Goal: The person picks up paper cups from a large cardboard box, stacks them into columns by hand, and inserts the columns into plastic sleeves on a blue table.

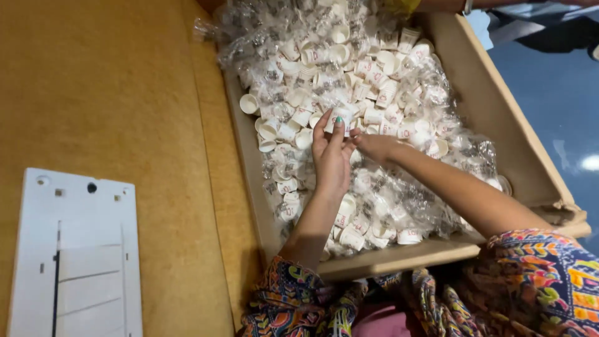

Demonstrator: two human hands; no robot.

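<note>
A cardboard box lined with clear plastic holds several small white cups with red markings, loose in a heap. Both my hands reach into its middle. My left hand pinches one small white cup by its fingertips above the pile. My right hand comes in from the right, its fingertips touching the same cup or the ones just beside it; which one I cannot tell. My sleeves are multicoloured and patterned.
The box stands on a brown wooden table. A white flat plastic panel lies at the lower left of the table. Blue floor shows to the right of the box. Another person's arm crosses the top edge.
</note>
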